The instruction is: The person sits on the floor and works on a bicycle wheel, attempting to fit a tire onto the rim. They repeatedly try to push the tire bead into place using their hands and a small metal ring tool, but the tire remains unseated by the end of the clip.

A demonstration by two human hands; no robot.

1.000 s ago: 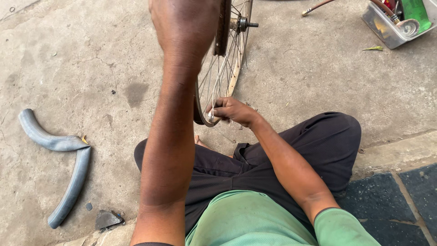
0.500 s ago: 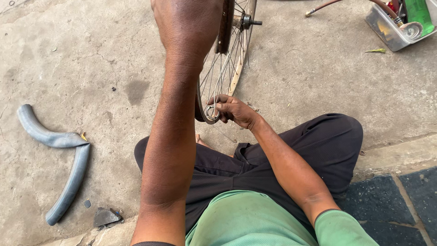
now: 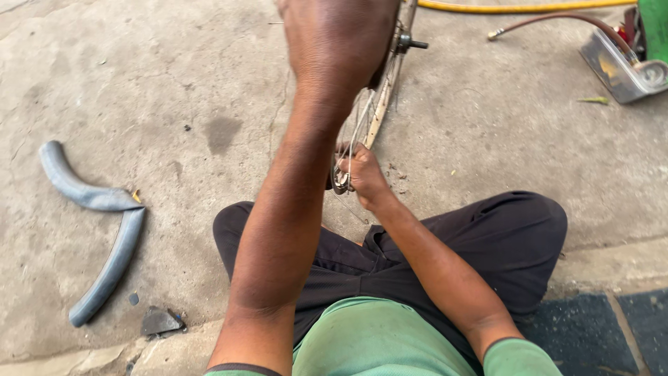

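Note:
I sit cross-legged on a concrete floor with a spoked bicycle wheel (image 3: 372, 115) standing upright in front of me. My left hand (image 3: 337, 42) is raised close to the camera and wraps over the top of the wheel's rim, hiding most of it. Lower down, my right hand (image 3: 362, 174) grips the rim at the wheel's bottom edge, fingers curled around it near the spokes. The wheel's axle (image 3: 410, 43) sticks out to the right of my left hand.
A grey length of inner tube (image 3: 97, 223) lies bent on the floor at the left, with a dark flat scrap (image 3: 158, 322) near it. At the top right are a yellow hose (image 3: 522, 7), a brown hose (image 3: 557, 21) and a metal box (image 3: 623, 66).
The view has tilted down and to the right, so the wheel and both hands sit further right in frame. My right hand has slid slightly along the lower rim.

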